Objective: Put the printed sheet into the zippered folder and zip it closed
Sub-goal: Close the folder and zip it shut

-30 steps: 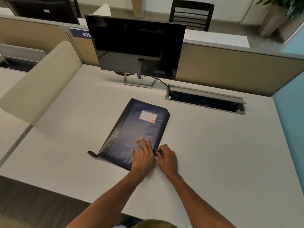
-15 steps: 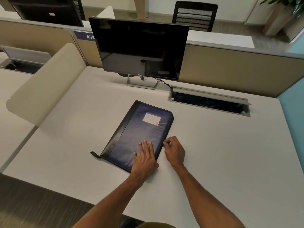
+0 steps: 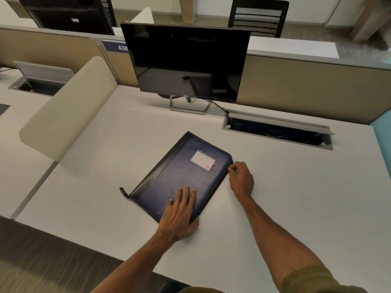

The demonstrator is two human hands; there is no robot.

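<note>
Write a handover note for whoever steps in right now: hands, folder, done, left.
Left hand: flat on the near corner of the folder, pinning it to the desk.
Right hand: at the folder's right edge near the far corner, fingertips pinched, apparently on the zip pull; the pull itself is too small to see.
Folder: shut flat, label up, in front of the monitor. Sheet not visible, presumably inside.
Done: zip seems run up most of the right edge.
Left: carry the zip round the far corner to its end, then let go. How much is still open cannot be told.
</note>
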